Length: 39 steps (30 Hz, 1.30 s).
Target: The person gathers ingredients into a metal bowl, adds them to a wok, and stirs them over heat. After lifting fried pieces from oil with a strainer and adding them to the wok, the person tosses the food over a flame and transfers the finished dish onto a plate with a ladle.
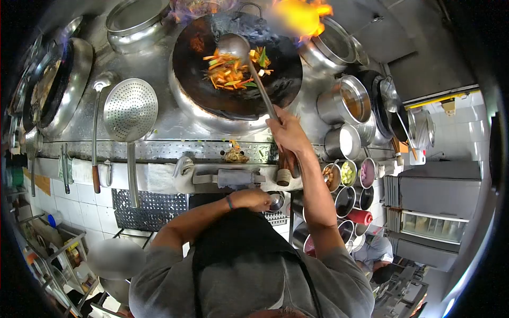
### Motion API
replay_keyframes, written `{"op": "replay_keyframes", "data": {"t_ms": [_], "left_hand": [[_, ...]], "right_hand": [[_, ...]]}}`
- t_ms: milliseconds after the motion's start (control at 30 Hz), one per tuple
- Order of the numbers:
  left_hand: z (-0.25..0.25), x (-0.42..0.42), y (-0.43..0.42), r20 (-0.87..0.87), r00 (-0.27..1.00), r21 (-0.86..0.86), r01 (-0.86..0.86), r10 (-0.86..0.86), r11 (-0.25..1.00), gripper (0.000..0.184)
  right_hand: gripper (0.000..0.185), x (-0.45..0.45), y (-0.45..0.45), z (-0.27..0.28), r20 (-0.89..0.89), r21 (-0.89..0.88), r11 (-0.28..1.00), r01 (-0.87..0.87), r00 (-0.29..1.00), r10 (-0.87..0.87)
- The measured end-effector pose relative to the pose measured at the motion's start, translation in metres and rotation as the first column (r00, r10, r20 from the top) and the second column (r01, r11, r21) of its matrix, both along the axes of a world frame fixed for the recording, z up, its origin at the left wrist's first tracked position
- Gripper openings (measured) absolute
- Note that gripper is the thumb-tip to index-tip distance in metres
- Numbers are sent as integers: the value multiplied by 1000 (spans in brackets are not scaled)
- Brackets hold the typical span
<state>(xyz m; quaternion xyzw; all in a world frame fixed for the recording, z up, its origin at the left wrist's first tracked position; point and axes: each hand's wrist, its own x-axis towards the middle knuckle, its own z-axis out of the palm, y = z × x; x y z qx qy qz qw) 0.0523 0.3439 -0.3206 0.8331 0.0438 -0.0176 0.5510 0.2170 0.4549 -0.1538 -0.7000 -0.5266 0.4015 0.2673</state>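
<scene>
My right hand is wrapped around the handle of a ladle, whose round bowl dips into a large black wok. Sliced vegetables, orange strips with some green leaves, lie in the wok beside and under the ladle's bowl. Held low before the dark apron, my left hand has its fingers curled closed. What it holds, if anything, is hidden. A small round metal bowl shows just right of that hand.
Bright flame rises behind the wok's right side. A perforated skimmer and another ladle lie left. Metal pots and ingredient containers stand right. Another person is at lower right. Food scraps sit at the stove's front.
</scene>
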Motion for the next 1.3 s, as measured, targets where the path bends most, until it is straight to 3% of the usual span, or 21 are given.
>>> {"op": "replay_keyframes", "data": {"t_ms": [33, 100, 167, 267, 300, 333, 367, 467, 500, 567, 667, 700, 800, 867, 967, 1100, 1200, 1233, 1300], "left_hand": [[-70, 20, -13, 38, 976, -1, 214, -214, 977, 29], [-133, 38, -35, 35, 926, -54, 376, -375, 925, 31], [-151, 44, -50, -66, 952, -168, 284, -298, 944, 33], [-261, 93, -107, -152, 988, -277, -6, -38, 961, 31], [-273, 100, -109, -187, 982, -286, -83, 29, 955, 31], [-278, 103, -108, -226, 971, -283, -144, 80, 948, 31], [-282, 108, -106, -261, 957, -278, -201, 127, 939, 31], [-288, 122, -92, -353, 903, -242, -343, 246, 908, 32], [-290, 126, -88, -378, 883, -229, -380, 278, 896, 32], [-290, 133, -77, -415, 844, -195, -448, 341, 872, 33], [-295, 136, -69, -461, 792, -159, -517, 400, 841, 33], [-298, 137, -68, -470, 783, -154, -527, 408, 836, 33], [-301, 137, -66, -503, 748, -129, -561, 434, 818, 34], [-304, 135, -63, -512, 730, -111, -578, 452, 808, 35], [-307, 130, -62, -528, 711, -93, -592, 465, 801, 36], [-309, 115, -59, -548, 692, -65, -595, 470, 801, 37], [-317, 87, -60, -564, 674, -29, -594, 477, 804, 37], [-319, 75, -63, -572, 668, -19, -592, 477, 806, 38], [-323, 44, -66, -587, 652, 7, -588, 480, 809, 38]], "right_hand": [[42, 0, -7, 21, -77, -140, 990, -9, 997, -2], [43, 21, -26, 20, -66, -173, 985, -30, 998, 18], [45, 41, -46, 12, -4, -113, 992, -48, 999, 48], [52, 50, -46, 4, 188, 95, 994, -48, 982, 29], [52, 51, -39, -8, 317, 191, 980, -61, 948, -3], [53, 48, -32, -15, 435, 286, 954, -87, 899, -49], [55, 38, -26, -9, 350, 214, 977, 2, 933, -78], [54, 36, -14, -22, 295, 323, 928, -187, 951, 89], [55, 41, -22, -15, 86, 79, 992, -95, 992, 88], [55, 51, -30, 8, -54, -174, 979, -106, 994, 98], [55, 78, -51, -13, -26, 22, 982, -189, 982, 189], [55, 86, -56, -25, 86, 154, 963, -222, 974, 210], [54, 72, -56, 7, 240, 23, 996, -85, 968, 77], [53, 68, -54, 8, 256, 48, 999, -12, 967, -1], [53, 77, -52, 0, 89, 119, 990, 78, 992, -89], [53, 66, -26, -8, 298, 225, 964, 141, 932, -206], [51, 49, -11, -12, 353, 161, 980, 116, 921, -167], [50, 60, -12, -35, 332, 265, 964, -25, 941, -66], [50, 59, -11, -15, 73, 10, 1000, 12, 997, -12]]}}
